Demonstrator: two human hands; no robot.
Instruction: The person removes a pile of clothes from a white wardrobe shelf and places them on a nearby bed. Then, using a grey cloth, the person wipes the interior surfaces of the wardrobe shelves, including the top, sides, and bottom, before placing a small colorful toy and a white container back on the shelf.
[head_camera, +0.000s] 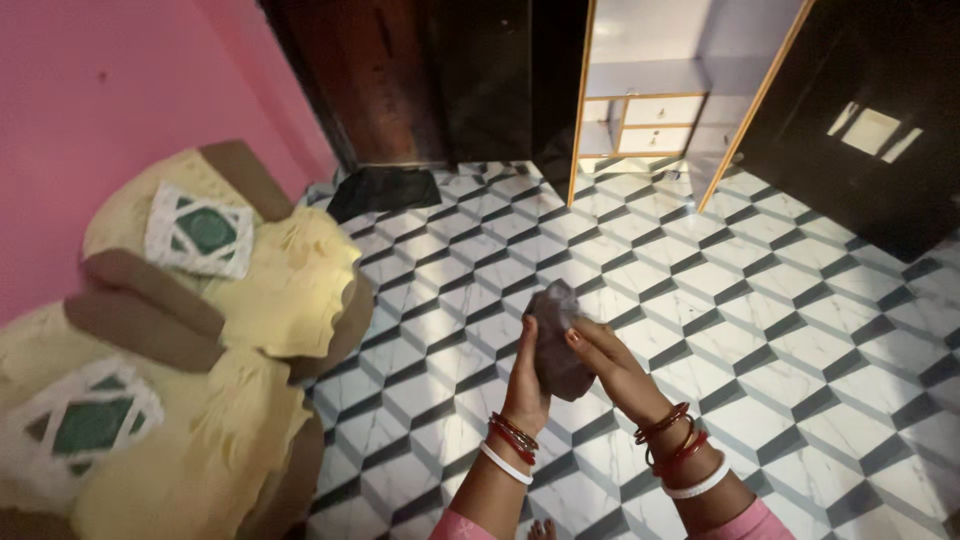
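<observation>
Both my hands are raised in front of me over the tiled floor, holding a small dark purplish cloth (556, 335) bunched between them. My left hand (524, 380) grips it from the left side, thumb up along the cloth. Over its right side lies my right hand (612, 368), with the fingers on the fabric. Both wrists carry red and white bangles, and pink sleeves show at the bottom edge.
Two yellow-covered armchairs (180, 330) with brown arms and green-and-white patches stand along the pink wall at left. A dark mat (385, 190) lies by a dark wooden door. An open wardrobe (660, 100) with drawers stands at the back. The floor (800, 340) is black-and-white patterned tile.
</observation>
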